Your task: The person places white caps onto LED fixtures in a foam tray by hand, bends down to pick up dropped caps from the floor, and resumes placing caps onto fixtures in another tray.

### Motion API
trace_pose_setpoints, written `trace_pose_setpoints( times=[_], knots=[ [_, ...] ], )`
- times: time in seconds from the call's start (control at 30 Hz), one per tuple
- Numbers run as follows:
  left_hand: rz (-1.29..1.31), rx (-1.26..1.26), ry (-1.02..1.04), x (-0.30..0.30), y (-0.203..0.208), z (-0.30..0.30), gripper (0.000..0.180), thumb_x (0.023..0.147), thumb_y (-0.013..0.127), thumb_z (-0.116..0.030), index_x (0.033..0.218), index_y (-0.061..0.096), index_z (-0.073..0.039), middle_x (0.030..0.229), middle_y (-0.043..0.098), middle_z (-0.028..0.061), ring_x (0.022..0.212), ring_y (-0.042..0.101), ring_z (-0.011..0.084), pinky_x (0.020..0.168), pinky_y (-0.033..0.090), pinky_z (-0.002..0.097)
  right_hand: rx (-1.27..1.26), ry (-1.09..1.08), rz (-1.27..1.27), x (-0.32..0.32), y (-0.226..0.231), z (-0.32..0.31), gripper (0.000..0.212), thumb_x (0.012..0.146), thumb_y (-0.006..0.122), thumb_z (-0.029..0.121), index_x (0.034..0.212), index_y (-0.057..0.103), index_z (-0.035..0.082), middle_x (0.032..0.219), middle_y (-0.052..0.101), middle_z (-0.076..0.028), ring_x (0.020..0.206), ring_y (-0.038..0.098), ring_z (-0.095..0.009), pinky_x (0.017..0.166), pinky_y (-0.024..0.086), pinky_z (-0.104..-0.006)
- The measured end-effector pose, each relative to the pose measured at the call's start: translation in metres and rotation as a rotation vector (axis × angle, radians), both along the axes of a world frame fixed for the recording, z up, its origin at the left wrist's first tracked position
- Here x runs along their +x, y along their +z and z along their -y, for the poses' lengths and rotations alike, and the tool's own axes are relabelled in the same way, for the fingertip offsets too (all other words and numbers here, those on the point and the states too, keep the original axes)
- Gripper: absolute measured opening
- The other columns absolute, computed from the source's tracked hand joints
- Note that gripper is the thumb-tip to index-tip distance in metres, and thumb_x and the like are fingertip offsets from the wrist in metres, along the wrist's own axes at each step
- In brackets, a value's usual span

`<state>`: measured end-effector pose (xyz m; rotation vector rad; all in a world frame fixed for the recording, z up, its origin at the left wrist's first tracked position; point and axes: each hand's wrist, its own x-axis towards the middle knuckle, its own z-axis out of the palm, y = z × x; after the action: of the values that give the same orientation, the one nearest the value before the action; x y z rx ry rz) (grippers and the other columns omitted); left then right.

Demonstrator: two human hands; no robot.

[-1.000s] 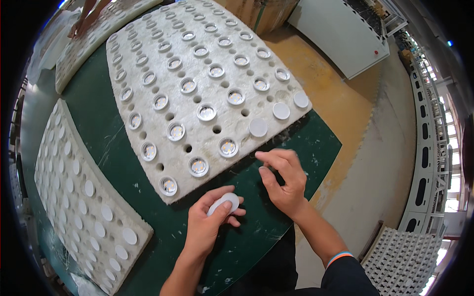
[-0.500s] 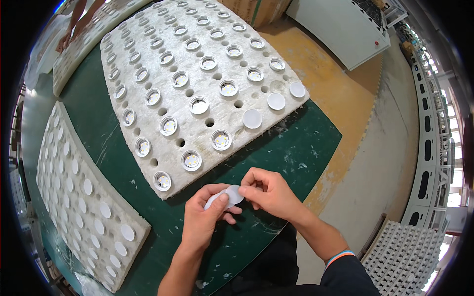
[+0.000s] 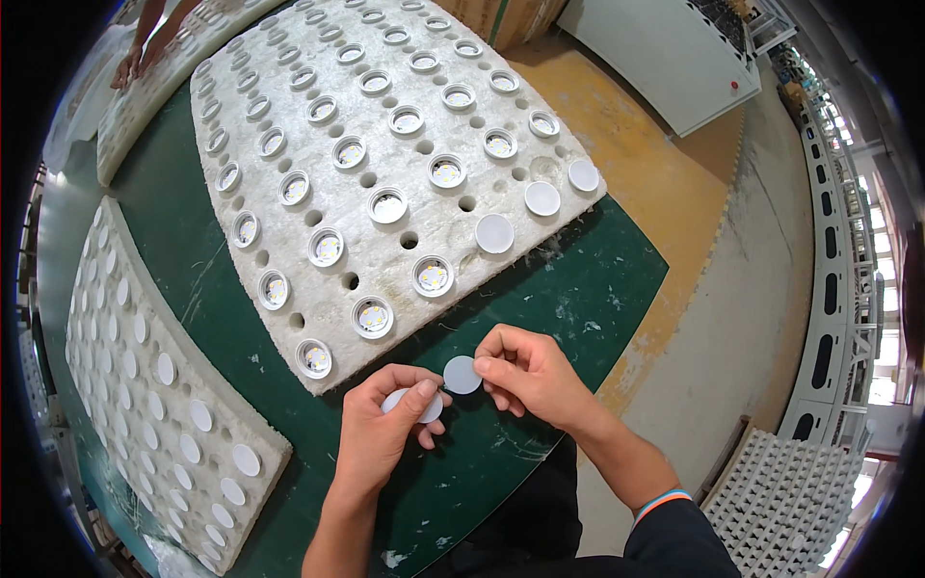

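Note:
My left hand [image 3: 393, 412] grips a small stack of white plastic discs [image 3: 412, 407], thumb on top. Between thumb and fingers of my right hand [image 3: 520, 376] is a single white disc [image 3: 463, 375], held just right of the stack and apart from it. Both hands are over the green table, in front of a white foam board [image 3: 414, 173]. Rows of round white lamp housings stand in the board, many showing an LED plate [image 3: 433, 276]. Along its near right side, several housings are topped with white discs [image 3: 494, 233].
Another foam board [image 3: 164, 405] with disc-topped pieces lies at the left on the green table [image 3: 578, 299]. Far left, another person's hands [image 3: 130, 65] are by a third board. A white cabinet [image 3: 665, 58] stands at the back right; a stack of grey trays [image 3: 785, 501] is at the lower right.
My right hand has drawn one disc off the stack, so a gap now shows between them. My left hand has shifted slightly left and down with the other discs.

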<state>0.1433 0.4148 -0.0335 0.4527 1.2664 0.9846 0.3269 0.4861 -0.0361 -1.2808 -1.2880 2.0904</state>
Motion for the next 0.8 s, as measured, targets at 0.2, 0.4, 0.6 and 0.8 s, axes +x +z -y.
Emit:
trace_pose_setpoints(
  times=[0.2, 0.4, 0.6, 0.8],
  knots=[
    [-0.069, -0.019, -0.087, 0.001, 0.001, -0.005, 0.023, 0.088, 0.063, -0.022, 0.09, 0.061, 0.001, 0.073, 0.064, 0.0075, 0.055, 0.057, 0.0082, 0.044, 0.046, 0.0198, 0.007, 0.05, 0.016, 0.0, -0.004, 0.004, 0.012, 0.088, 0.059, 0.013, 0.089, 0.055, 0.002, 0.07, 0.057, -0.001, 0.054, 0.052, -0.003, 0.043, 0.039, -0.018],
    [-0.096, -0.029, -0.124, 0.002, 0.003, -0.006, 0.021, 0.088, 0.061, -0.02, 0.086, 0.06, 0.001, 0.07, 0.063, 0.0062, 0.053, 0.056, 0.0071, 0.043, 0.044, 0.0194, 0.954, 0.199, 0.116, 0.001, -0.001, 0.008, 0.025, 0.076, 0.07, 0.008, 0.1, 0.061, 0.005, 0.108, 0.06, -0.008, 0.089, 0.061, -0.017, 0.067, 0.053, -0.0298],
    [-0.05, 0.02, -0.051, 0.002, -0.001, -0.002, 0.021, 0.089, 0.06, -0.02, 0.09, 0.06, 0.001, 0.07, 0.062, 0.0063, 0.053, 0.055, 0.0079, 0.042, 0.043, 0.0193, 0.564, 0.134, 0.06, 0.002, 0.001, 0.01, 0.022, 0.083, 0.067, 0.012, 0.103, 0.059, 0.005, 0.106, 0.061, -0.008, 0.081, 0.061, -0.013, 0.062, 0.052, -0.0257],
    [-0.003, 0.048, 0.029, -0.002, -0.003, 0.0, 0.022, 0.09, 0.06, -0.019, 0.099, 0.06, 0.001, 0.073, 0.063, 0.0069, 0.054, 0.055, 0.0082, 0.043, 0.043, 0.0193, -0.723, -0.391, -0.584, -0.001, -0.004, 0.032, 0.022, 0.095, 0.051, 0.022, 0.108, 0.052, 0.004, 0.104, 0.062, -0.009, 0.071, 0.059, -0.006, 0.047, 0.046, -0.0179]
  ],
)
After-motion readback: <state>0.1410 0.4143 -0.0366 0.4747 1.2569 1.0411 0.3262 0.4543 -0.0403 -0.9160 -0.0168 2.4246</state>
